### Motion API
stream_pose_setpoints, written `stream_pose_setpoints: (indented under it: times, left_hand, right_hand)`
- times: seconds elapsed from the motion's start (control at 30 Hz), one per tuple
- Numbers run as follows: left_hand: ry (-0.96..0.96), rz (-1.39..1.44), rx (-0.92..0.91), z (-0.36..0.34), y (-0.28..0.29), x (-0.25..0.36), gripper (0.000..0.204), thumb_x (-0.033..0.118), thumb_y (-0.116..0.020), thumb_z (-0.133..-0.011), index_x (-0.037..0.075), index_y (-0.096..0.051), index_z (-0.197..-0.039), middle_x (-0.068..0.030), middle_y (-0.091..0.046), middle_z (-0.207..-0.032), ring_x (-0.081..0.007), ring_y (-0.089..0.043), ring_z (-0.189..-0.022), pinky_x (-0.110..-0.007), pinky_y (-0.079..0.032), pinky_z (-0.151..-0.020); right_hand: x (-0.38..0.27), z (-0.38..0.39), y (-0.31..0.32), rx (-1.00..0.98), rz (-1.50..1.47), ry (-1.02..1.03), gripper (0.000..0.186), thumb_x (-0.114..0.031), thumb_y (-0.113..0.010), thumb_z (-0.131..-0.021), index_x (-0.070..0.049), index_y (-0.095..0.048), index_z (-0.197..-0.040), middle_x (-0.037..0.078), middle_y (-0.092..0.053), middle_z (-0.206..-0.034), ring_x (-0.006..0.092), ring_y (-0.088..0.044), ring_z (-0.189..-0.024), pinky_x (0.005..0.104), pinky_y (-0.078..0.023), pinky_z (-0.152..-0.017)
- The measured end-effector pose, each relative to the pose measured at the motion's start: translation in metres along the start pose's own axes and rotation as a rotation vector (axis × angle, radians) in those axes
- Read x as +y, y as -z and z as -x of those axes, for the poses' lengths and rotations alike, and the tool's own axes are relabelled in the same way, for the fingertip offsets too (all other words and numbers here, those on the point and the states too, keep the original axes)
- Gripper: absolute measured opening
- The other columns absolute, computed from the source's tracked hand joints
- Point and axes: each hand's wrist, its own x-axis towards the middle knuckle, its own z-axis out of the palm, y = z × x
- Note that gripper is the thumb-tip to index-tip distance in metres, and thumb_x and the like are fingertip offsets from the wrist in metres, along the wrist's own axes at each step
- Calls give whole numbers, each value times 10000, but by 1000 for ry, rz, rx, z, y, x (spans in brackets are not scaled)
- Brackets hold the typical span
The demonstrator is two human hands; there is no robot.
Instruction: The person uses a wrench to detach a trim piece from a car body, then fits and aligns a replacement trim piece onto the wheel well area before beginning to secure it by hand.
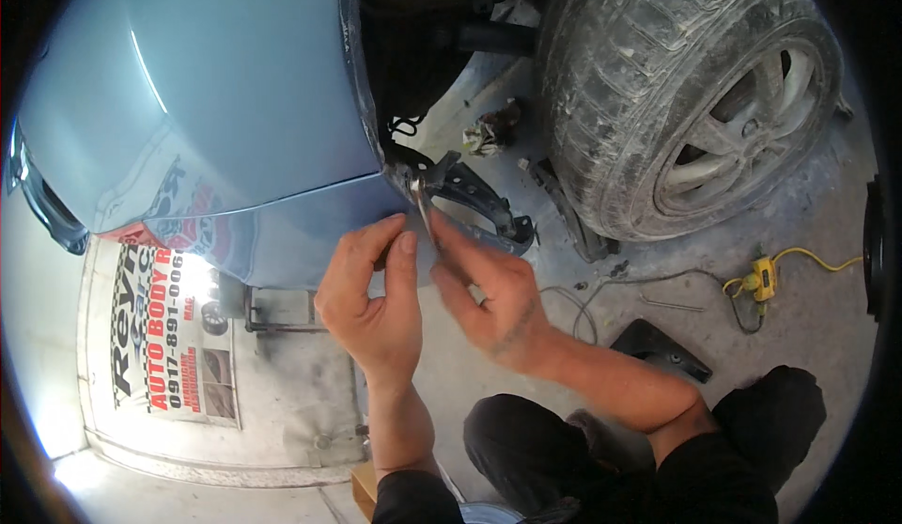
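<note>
Fingers (453, 244) of the right hand (507, 308) grip a metal tool (423, 206).

We see a grey floor (808, 331). On it we find a yellow connector (764, 280), thin rod (672, 305) and black wedge-shaped piece (660, 349).

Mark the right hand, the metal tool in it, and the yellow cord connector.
Right hand (510, 306), head view: back of the hand.
Metal tool (424, 206), head view: its shaft.
Yellow cord connector (764, 281), head view: its yellow body.
</note>
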Motion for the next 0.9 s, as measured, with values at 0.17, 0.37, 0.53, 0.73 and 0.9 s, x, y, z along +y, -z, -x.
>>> stream_pose_setpoints:
  times: [0.17,0.37,0.53,0.73,0.9]
  left_hand:
    - [27,-21,24,3,-4,-6,77,-15,-673,-881,-40,-679,-953,-44,-638,-819,-71,-575,-677,-189,-448,-595]
    - [-7,-11,68,3,-12,-8,69,-1,-683,-878,-44,-667,-930,-40,-626,-785,-80,-582,-651,-190,-453,-591]
    - [14,-43,86,2,-13,1,83,18,-706,-867,-42,-670,-912,-43,-639,-771,-85,-594,-642,-200,-459,-592]
    - [-93,-154,151,-8,-26,8,141,46,-765,-828,-15,-643,-794,-20,-612,-659,-70,-544,-568,-205,-426,-537]
    - [-79,-103,221,-13,-38,5,189,49,-771,-825,-6,-606,-751,-15,-591,-624,-61,-523,-558,-195,-405,-512]
  right_hand:
    - [48,-24,27,-75,443,186,357,-32,-688,-777,-42,-658,-1132,105,-643,-874,293,-584,-796,385,-488,-679]
    - [72,-64,16,56,403,230,230,-24,-691,-792,-11,-705,-1021,137,-666,-868,297,-635,-791,364,-501,-670]
    - [65,-86,12,84,256,123,209,-42,-674,-819,-4,-706,-1022,157,-669,-815,297,-670,-736,363,-509,-648]
    - [53,-83,29,-12,342,92,229,-65,-646,-835,11,-687,-1046,204,-676,-883,345,-672,-778,402,-526,-697]
    - [49,-80,32,-39,275,25,242,-64,-635,-857,11,-681,-1082,176,-700,-912,249,-701,-782,307,-531,-688]
